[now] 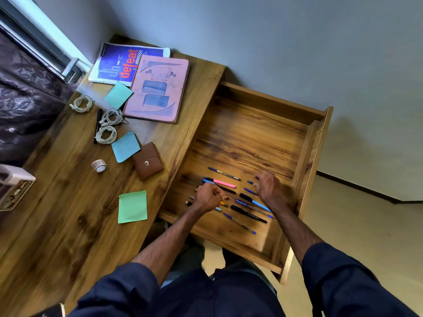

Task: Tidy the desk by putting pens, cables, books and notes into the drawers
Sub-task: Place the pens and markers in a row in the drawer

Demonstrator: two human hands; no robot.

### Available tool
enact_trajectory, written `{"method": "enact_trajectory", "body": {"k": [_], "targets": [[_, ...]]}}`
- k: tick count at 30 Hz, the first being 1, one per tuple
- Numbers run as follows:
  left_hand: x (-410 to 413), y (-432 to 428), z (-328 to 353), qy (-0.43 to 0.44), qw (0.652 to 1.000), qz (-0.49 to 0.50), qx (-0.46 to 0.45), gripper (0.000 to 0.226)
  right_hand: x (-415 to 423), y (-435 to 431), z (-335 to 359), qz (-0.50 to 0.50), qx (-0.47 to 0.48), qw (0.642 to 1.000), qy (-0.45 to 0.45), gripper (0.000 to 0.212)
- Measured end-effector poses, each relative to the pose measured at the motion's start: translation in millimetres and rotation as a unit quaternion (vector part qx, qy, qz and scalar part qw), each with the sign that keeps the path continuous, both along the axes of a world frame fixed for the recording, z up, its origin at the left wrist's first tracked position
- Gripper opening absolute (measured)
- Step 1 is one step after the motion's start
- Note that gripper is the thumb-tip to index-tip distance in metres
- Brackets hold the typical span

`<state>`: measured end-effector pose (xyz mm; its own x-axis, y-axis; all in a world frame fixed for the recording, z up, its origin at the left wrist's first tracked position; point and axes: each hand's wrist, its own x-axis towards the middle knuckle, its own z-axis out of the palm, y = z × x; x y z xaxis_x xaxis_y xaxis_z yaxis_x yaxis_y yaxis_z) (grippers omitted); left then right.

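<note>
The wooden drawer [304,145] is pulled out at the right of the desk [68,225], and several pens lie on its floor, among them a pink one [223,183] and a black one [248,215]. My left hand [208,197] is curled in a fist over the left-hand pens and grips one. My right hand [269,187], blurred, pinches the end of a blue pen [250,182]. On the desk lie a blue book [119,62], a pink book [158,88], three coiled white cables [105,135], three sticky notes [132,207] and a black pen [98,124].
A brown wallet [147,161] and a tape roll [99,165] lie between the notes. A white box [13,188] sits at the desk's left edge. A dark curtain [23,99] hangs at the far left. Beyond the pens the drawer floor is bare wood.
</note>
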<state>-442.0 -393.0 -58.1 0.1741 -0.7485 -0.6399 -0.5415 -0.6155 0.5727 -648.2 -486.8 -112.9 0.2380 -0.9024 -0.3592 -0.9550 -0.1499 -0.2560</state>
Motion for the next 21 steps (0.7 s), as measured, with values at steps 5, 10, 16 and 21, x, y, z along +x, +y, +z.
{"method": "enact_trajectory", "body": {"k": [5, 10, 16, 21], "targets": [[4.3, 3.6, 2.4, -0.009, 1.000, 0.008, 0.001, 0.008, 43.5, 14.9, -13.6, 0.056, 0.065, 0.993, -0.085, 0.009], [16.1, 7.4, 2.5, -0.003, 1.000, 0.026, -0.007, 0.008, 70.7, 15.3, -15.2, 0.084, 0.094, 0.990, -0.055, 0.005], [26.7, 14.2, -0.8, 0.014, 0.998, 0.054, 0.003, 0.006, 73.2, 13.9, -9.7, 0.093, 0.091, 0.991, -0.031, 0.008], [28.3, 18.5, -2.4, 0.026, 0.998, 0.064, 0.004, 0.009, 73.7, 10.1, -6.5, 0.084, 0.091, 0.991, -0.039, 0.010]]}}
